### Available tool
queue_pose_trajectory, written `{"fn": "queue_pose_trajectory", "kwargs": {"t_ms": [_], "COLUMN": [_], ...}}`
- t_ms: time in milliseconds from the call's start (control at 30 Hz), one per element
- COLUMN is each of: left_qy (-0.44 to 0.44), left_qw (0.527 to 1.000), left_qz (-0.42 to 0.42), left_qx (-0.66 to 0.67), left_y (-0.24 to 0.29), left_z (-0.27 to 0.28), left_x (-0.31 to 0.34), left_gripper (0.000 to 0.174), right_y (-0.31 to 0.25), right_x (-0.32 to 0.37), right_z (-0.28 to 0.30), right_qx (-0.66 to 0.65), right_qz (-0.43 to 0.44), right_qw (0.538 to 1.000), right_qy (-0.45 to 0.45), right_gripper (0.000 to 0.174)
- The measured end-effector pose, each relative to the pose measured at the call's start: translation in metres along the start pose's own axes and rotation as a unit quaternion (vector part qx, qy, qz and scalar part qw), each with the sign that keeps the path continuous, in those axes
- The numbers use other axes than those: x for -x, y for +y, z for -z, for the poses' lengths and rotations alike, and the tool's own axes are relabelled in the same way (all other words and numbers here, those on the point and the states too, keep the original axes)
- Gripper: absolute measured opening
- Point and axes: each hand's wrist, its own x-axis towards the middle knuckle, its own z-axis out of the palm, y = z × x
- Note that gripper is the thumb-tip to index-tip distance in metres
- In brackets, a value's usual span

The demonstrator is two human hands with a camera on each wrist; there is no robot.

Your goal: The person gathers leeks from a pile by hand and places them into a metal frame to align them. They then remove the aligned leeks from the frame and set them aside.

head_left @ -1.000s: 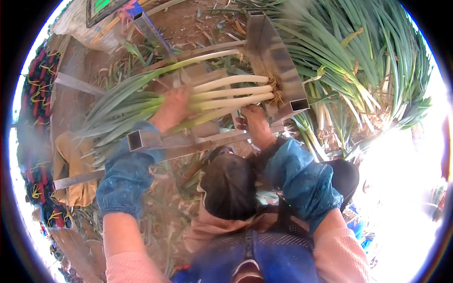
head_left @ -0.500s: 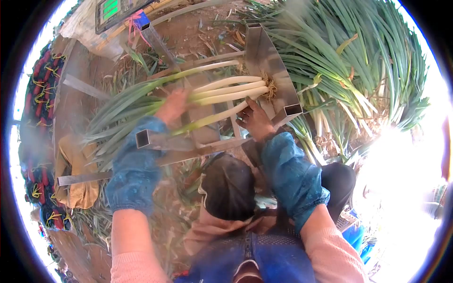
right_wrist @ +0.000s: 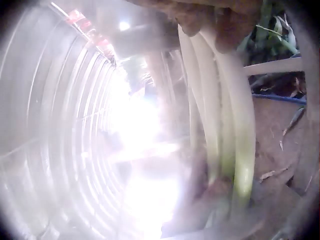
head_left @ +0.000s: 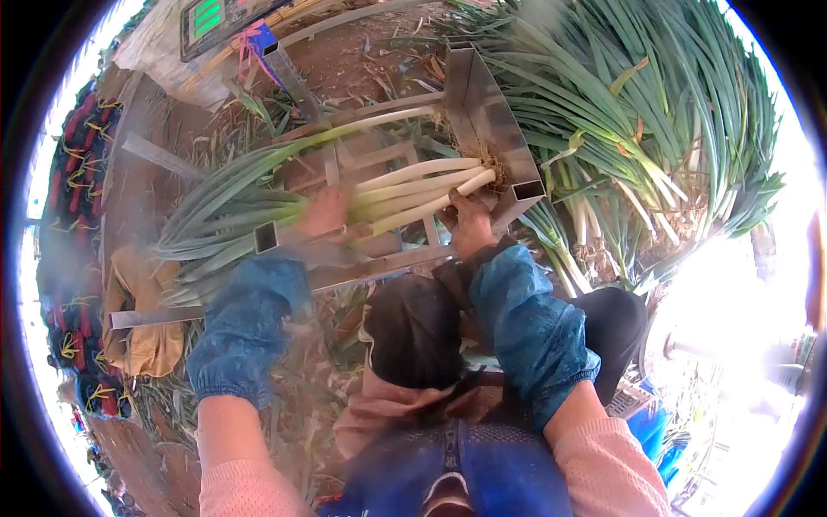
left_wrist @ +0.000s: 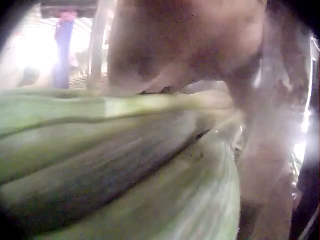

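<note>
Several long green onions (head_left: 422,200) lie across a metal frame (head_left: 500,121), roots to the right and leaves (head_left: 233,202) to the left. My left hand (head_left: 326,211), blurred in the head view, grips the bunch where white turns to green; the left wrist view shows the hand (left_wrist: 185,40) close over the stalks (left_wrist: 125,150). Near the root end, my right hand (head_left: 470,226) holds the nearest white stalk with curled fingers. Those fingers (right_wrist: 230,30) show at the top of the right wrist view, against the white stalks (right_wrist: 220,90). One onion (head_left: 370,129) lies apart along the frame's far side.
A big heap of green onions (head_left: 655,112) lies on the right. A scale display (head_left: 207,15) stands at the upper left. Square metal tube ends (head_left: 265,238) stick up at the frame's corners. A tan cloth (head_left: 142,319) and red bundles (head_left: 79,189) are at the left.
The right hand has come up from below the stalks' root end to hold the nearest stalk, which now lies closer to the others. The left hand stays at the bunch, shifted slightly nearer the body.
</note>
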Motion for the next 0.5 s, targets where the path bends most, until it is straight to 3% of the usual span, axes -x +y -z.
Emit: {"fn": "queue_pose_trajectory", "kwargs": {"t_ms": [33,100,167,267,333,367,433,500], "left_qy": [-0.004,-0.043,-0.114,-0.099,-0.110,-0.116,-0.124,-0.138], "left_qw": [1.000,0.998,0.991,0.992,0.991,0.991,0.990,0.990], "left_qz": [0.001,0.016,0.049,0.044,0.057,0.065,0.058,0.033], "left_qx": [-0.016,-0.042,-0.058,-0.060,-0.042,-0.031,-0.040,-0.026], "left_y": [0.004,0.010,0.013,0.019,0.021,0.023,0.026,0.021], "left_z": [0.002,0.008,0.009,0.014,0.015,0.015,0.019,0.022], "left_x": [0.007,0.008,0.004,0.004,0.002,0.002,0.002,0.002], "left_gripper": [0.101,0.112,0.123,0.124,0.122,0.121,0.117,0.112], "right_y": [-0.005,0.038,0.033,0.003,-0.011,-0.015,-0.021,-0.016], "right_x": [0.007,-0.050,-0.035,0.002,0.001,0.009,0.025,0.035], "right_z": [-0.003,0.056,0.053,0.025,0.017,0.009,-0.006,-0.030], "right_qx": [0.018,0.257,0.336,0.233,0.197,0.336,0.589,0.646], "right_qz": [0.003,0.206,0.218,-0.025,-0.184,-0.144,-0.058,0.313], "right_qw": [1.000,0.941,0.911,0.971,0.962,0.924,0.775,0.670], "right_qy": [0.004,-0.077,-0.098,-0.054,-0.051,-0.109,-0.220,-0.192], "right_gripper": [0.010,0.010,0.011,0.012,0.014,0.016,0.019,0.029]}}
